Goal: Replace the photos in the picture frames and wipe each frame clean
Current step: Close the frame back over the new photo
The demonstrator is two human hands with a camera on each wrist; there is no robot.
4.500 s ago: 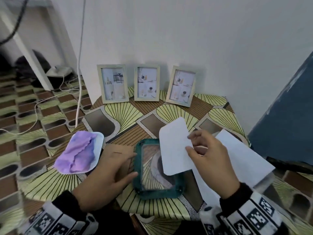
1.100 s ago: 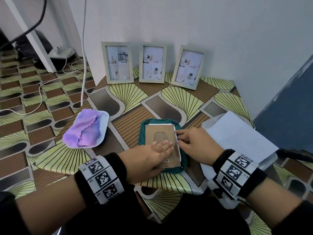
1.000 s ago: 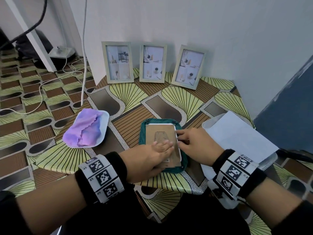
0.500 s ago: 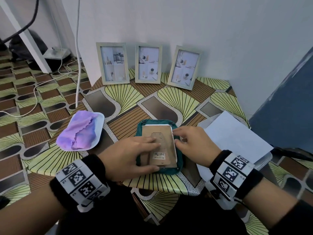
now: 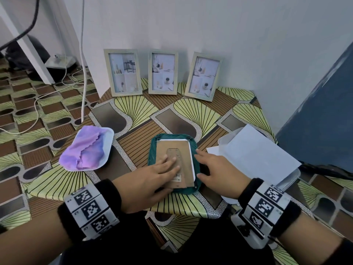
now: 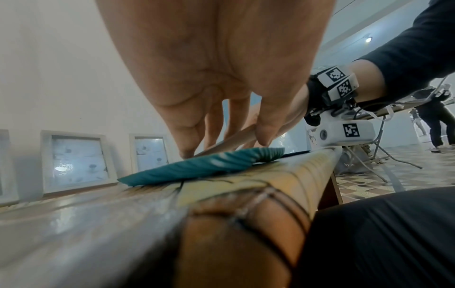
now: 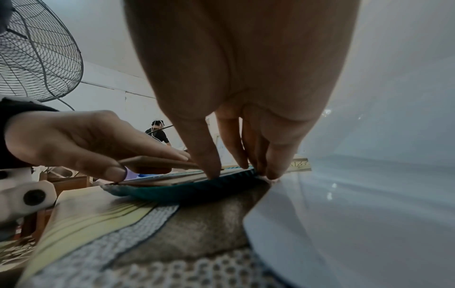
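Teal frame [image 5: 172, 139] is lying face down near the front edge of the table [image 5: 133, 111], so the back is reachable. Brown backing board [image 5: 174, 155] is sitting in its recess over the white photo [image 5: 173, 140], whose edge is peeking out on the frame's far and right sides.

Left hand [image 5: 150, 180] is pressing flat on the board, fingers straight, gripping nothing; likely pinning it while it gets seated. Right hand [image 5: 215, 169] is spread, fingertips resting along the frame's right rim, probably steadying or working the edge.

Purple cloth [image 5: 84, 148] is waiting on a white tray left of the frame, presumably for wiping. Paper sheets [image 5: 256, 155] are lying to the frame's right.

The board's small printed sticker is unreadable; the wristbands are only showing square code markers.
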